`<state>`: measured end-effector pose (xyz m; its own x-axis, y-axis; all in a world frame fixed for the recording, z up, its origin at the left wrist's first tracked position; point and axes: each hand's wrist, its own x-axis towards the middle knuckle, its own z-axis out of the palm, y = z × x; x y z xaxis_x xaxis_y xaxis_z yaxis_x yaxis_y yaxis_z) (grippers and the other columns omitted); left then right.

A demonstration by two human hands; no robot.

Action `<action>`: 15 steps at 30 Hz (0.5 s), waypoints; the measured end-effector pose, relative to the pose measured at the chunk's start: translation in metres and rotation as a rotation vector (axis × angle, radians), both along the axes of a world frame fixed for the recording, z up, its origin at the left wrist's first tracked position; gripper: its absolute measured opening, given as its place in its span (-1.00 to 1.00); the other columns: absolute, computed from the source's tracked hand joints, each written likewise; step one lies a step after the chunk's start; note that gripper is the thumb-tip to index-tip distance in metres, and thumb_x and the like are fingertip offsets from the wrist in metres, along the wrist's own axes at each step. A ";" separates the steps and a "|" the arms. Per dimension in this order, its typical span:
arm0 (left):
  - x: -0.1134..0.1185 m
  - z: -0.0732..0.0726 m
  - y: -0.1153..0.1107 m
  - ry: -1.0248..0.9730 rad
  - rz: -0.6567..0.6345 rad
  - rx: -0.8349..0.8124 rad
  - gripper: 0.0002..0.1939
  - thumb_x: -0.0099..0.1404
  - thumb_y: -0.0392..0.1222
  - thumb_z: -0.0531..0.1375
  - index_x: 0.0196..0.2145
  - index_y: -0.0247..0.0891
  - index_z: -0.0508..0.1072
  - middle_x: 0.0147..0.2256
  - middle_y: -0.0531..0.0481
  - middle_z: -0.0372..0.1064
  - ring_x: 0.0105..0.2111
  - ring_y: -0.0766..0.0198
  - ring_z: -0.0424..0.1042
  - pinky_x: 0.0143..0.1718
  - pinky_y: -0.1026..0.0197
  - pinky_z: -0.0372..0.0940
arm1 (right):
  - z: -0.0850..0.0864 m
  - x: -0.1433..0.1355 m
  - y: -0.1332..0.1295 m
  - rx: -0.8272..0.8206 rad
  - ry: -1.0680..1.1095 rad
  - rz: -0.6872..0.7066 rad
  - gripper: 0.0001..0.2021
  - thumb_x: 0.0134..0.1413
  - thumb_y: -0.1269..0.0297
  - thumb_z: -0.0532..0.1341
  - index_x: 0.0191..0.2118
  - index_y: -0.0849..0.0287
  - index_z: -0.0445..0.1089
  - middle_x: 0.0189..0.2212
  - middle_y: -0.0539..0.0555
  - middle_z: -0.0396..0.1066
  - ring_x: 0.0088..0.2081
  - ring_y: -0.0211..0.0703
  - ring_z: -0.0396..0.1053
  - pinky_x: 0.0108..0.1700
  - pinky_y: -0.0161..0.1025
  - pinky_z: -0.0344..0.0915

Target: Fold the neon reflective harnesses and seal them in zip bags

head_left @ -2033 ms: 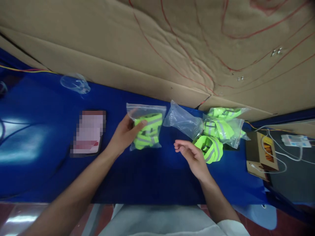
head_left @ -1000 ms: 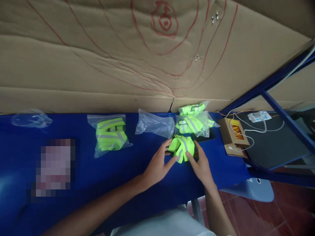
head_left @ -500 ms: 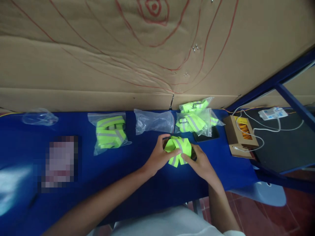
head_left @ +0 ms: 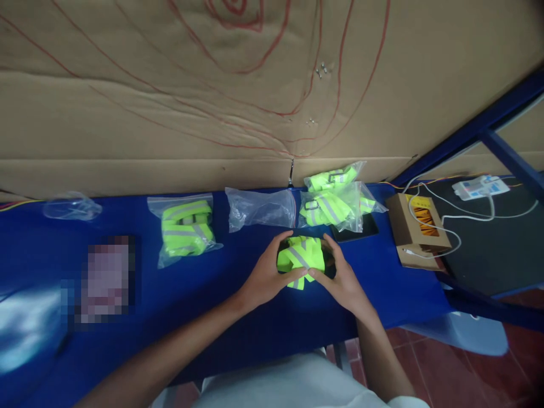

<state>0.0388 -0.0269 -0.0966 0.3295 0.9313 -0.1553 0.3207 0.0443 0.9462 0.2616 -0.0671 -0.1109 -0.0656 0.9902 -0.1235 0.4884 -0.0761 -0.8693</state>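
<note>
A folded neon-yellow reflective vest (head_left: 302, 255) made of straps with grey stripes is between my two hands, over the front part of the table. My left hand (head_left: 266, 275) curls round its left side, thumb pressed at the lower front. From the right, my right hand (head_left: 345, 280) grips it, its thumb nearly meeting the other thumb. Fingertips of both hands reach to the vest's far edge. One loose strap end hangs below the thumbs. Just beyond lies a clear plastic bag (head_left: 261, 208), flat and seemingly without contents.
Left of it, a bagged vest (head_left: 187, 229) lies on the blue tabletop (head_left: 238, 249). More bagged vests (head_left: 329, 207) overlap a dark flat object (head_left: 361, 229). A cardboard box (head_left: 419, 226) with a white cable stands right. Another clear bag (head_left: 72, 207) lies far left; a cardboard wall (head_left: 170, 130) rises behind.
My thumbs have slid down to the vest's lower front and come together. My right fingers now reach further over its far side. The view has shifted slightly.
</note>
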 end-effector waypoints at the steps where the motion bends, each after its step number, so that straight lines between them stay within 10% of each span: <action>1: 0.001 0.002 -0.001 0.000 -0.013 0.016 -0.18 0.21 0.07 0.41 0.31 -0.12 0.19 0.25 -0.17 0.28 0.24 -0.06 0.32 0.29 -0.12 0.22 | 0.000 0.001 0.001 -0.005 0.004 0.001 -0.09 0.17 -0.05 0.36 0.49 0.00 -0.09 0.38 0.29 0.19 0.39 0.18 0.19 0.33 0.19 0.25; 8: -0.002 0.005 0.003 0.053 -0.052 0.067 -0.22 0.26 0.03 0.38 0.32 -0.11 0.17 0.26 -0.18 0.26 0.26 -0.06 0.31 0.30 -0.13 0.22 | -0.001 0.007 0.005 -0.059 0.123 -0.027 -0.12 0.16 0.01 0.37 0.49 -0.02 -0.04 0.30 0.28 0.32 0.22 0.14 0.43 0.19 0.14 0.43; 15: -0.026 0.018 0.005 0.236 -0.222 0.227 -0.47 0.38 0.03 0.28 0.26 0.02 0.36 0.41 -0.17 0.02 0.40 -0.13 0.08 0.35 -0.22 0.15 | 0.014 0.004 0.006 0.171 -0.085 0.095 -0.63 0.25 0.24 0.28 0.16 -0.05 0.40 0.36 0.14 0.21 0.38 0.11 0.20 0.34 0.12 0.25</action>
